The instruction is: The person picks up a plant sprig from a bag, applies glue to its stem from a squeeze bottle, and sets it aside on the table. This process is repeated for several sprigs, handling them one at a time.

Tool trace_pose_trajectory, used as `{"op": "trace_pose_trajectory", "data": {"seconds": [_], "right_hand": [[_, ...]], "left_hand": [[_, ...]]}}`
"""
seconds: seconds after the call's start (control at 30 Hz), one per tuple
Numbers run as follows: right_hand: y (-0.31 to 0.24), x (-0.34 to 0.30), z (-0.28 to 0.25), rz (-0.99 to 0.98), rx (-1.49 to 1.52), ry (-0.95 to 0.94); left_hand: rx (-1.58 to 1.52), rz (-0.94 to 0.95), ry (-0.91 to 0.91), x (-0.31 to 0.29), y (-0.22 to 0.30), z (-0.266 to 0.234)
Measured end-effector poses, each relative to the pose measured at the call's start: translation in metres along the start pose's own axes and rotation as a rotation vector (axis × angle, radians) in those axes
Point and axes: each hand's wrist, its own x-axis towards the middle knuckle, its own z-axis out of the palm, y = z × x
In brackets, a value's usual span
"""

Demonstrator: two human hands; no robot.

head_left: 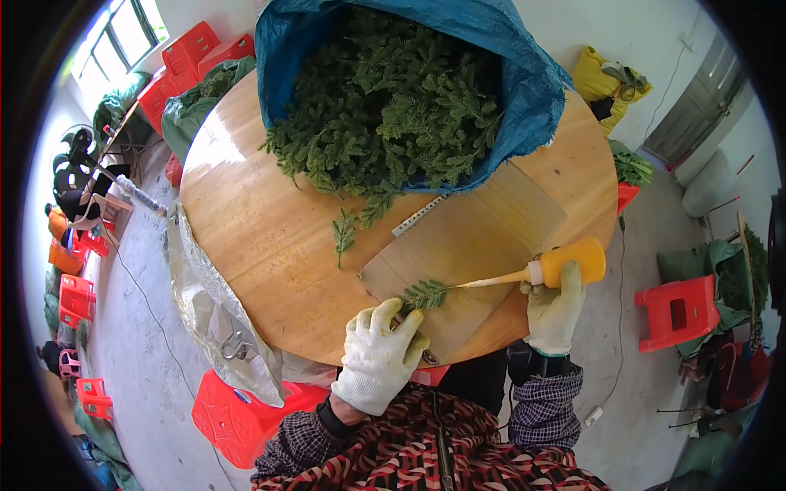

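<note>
My left hand (pixel 378 353), in a white work glove, pinches a small green fir sprig (pixel 425 295) over the near edge of the table. In my gloved right hand (pixel 553 309) is a yellow squeeze bottle (pixel 572 263), tipped on its side. Its long thin nozzle points left, and the tip meets the sprig's right end. Under both lies a brownish flat board (pixel 483 237) on the round wooden table (pixel 246 213). A large blue sack (pixel 534 90) full of fir sprigs (pixel 393 106) opens toward me. One loose sprig (pixel 344 235) rests in front of it.
A white strip with dark marks (pixel 419 216) lies at the board's far edge. Clear plastic sheeting (pixel 221 319) hangs over the table's left side. Red stools (pixel 254 417) stand near and around, one at right (pixel 678 313). A yellow bag (pixel 607 86) sits behind, and cables cross the floor.
</note>
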Motion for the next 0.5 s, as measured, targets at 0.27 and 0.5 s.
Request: {"op": "trace_pose_trajectory", "data": {"seconds": [0.27, 0.5], "right_hand": [[-0.0006, 0.001, -0.0064, -0.016, -0.004, 0.042], [-0.0025, -0.0015, -0.0083, -0.022, 0.014, 0.047]], "left_hand": [[-0.007, -0.019, -0.003, -0.0004, -0.0001, 0.0006], [-0.011, -0.016, 0.007, 0.0, -0.0003, -0.0004]]}}
